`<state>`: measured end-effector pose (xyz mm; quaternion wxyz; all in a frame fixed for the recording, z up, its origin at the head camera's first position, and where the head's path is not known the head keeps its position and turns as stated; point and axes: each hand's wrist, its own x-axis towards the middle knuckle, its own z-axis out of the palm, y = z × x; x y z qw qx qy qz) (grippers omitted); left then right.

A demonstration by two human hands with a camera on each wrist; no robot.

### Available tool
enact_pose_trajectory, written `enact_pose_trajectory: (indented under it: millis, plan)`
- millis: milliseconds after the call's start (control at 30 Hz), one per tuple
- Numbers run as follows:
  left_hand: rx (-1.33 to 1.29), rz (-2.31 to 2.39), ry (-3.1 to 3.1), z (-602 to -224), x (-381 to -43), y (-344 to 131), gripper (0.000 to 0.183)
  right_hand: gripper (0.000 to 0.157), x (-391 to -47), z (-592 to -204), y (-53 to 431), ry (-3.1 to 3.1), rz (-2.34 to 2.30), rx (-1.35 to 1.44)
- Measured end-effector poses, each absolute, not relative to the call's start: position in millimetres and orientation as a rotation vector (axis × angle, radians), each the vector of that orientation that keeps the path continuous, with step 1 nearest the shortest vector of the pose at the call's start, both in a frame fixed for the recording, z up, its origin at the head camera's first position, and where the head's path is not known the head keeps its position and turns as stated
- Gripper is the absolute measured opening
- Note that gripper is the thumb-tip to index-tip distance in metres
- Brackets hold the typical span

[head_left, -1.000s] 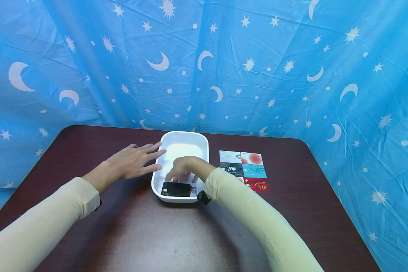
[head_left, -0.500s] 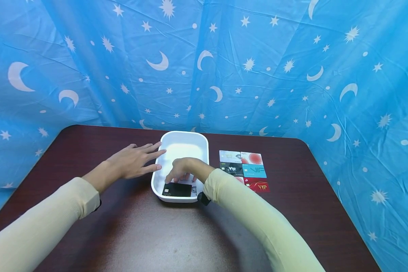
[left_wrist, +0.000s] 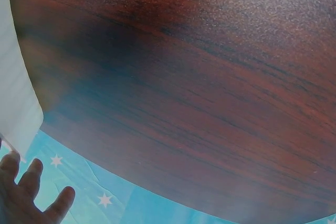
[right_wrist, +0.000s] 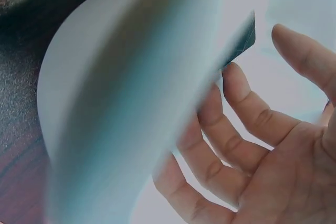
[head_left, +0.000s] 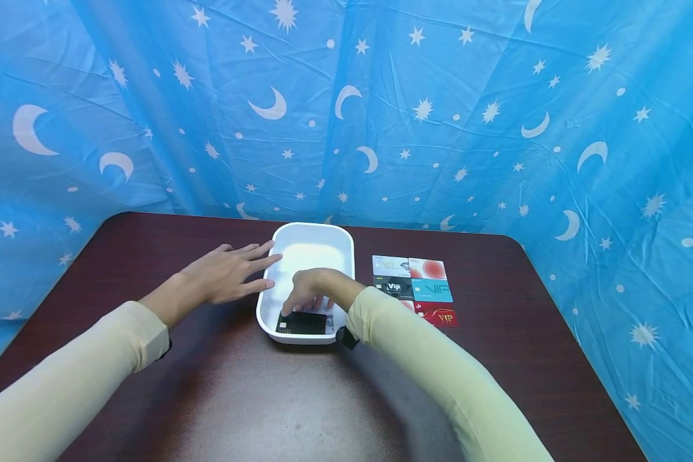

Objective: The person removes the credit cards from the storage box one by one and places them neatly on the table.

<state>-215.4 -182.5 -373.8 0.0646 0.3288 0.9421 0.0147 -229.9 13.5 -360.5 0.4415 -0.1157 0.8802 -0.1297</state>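
Note:
My left hand [head_left: 228, 273] lies with spread fingers at the left rim of a white plastic tray [head_left: 351, 256]; in the left wrist view its fingertips are beside the tray wall [left_wrist: 18, 77]. Inside the tray, my right hand [head_left: 308, 285] bends down over a black VIP card [head_left: 306, 325] at the near end, one digit touching its far left corner. A pale patterned card [head_left: 330, 325] shows at the black card's right end. In the right wrist view, the index fingertip meets the dark card [right_wrist: 244, 40] while the thumb stands apart. The tray wall hides part of the card there.
Right of the tray, cards lie in two columns on the dark wooden table [head_left: 496, 359]: silver [head_left: 388, 265], white with a red circle [head_left: 428, 268], black [head_left: 393, 289], teal [head_left: 432, 290] and red [head_left: 439, 316]. My right forearm partly covers another. A blue star-patterned curtain [head_left: 323, 128] hangs behind.
The black card has shifted slightly to the right inside the tray, covering a red strip that showed earlier. My right hand dipped slightly closer to it; my left hand stayed still.

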Motion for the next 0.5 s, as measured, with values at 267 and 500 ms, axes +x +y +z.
enact_pose_trajectory:
  millis: [267,500]
  plan:
    - [0.966,0.061,2.834,-372.4,-215.0,-182.1,0.065,0.016,-228.7,-356.7,15.2,2.214,-0.258,-0.396]
    - [0.966,0.061,2.834,-373.4,-215.3,-181.5,0.064,0.008,-227.8,-356.5,16.6,2.232,-0.235,-0.457]
